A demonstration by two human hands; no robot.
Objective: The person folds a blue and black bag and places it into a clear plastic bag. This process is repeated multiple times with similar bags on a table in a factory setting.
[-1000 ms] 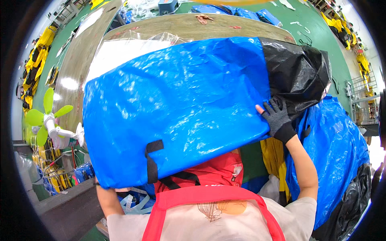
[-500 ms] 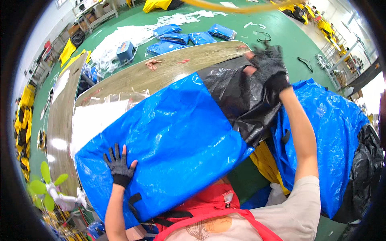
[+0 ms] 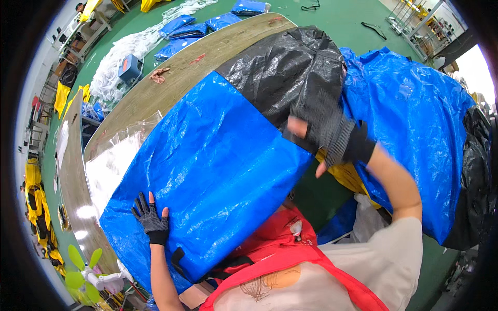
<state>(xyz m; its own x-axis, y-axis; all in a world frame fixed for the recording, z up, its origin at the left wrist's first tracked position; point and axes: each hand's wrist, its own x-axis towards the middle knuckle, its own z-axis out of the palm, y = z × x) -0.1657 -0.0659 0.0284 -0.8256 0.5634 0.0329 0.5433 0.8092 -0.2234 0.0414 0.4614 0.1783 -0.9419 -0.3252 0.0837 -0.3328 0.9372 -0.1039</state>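
A large blue plastic sheet piece, perhaps a bag or cover (image 3: 207, 150), lies across the table in front of me, with a shiny black section (image 3: 285, 67) at its far right end. My left hand (image 3: 151, 216), in a dark glove with bare thumb and fingertip, presses flat on its near left part, fingers spread. Over the right edge, by the seam of blue and black, my right hand (image 3: 332, 127) is blurred by motion, its thumb apart from the fingers. Nothing shows in its grasp. A short black strap (image 3: 178, 256) sits near the close edge.
The wood-patterned table (image 3: 207, 54) carries clear plastic film (image 3: 116, 158) and a pinkish scrap (image 3: 158, 75). Beyond it are folded blue packs (image 3: 189, 31), white material (image 3: 111, 67) and a blue box (image 3: 129, 69). A blue pile (image 3: 410, 124) stands right; a green-bladed fan (image 3: 93, 277) is lower left.
My right hand has moved from the far black end back toward me, to the sheet's right edge. The black end now lies spread out rounder. My left hand stays flat. The whole view has shifted.
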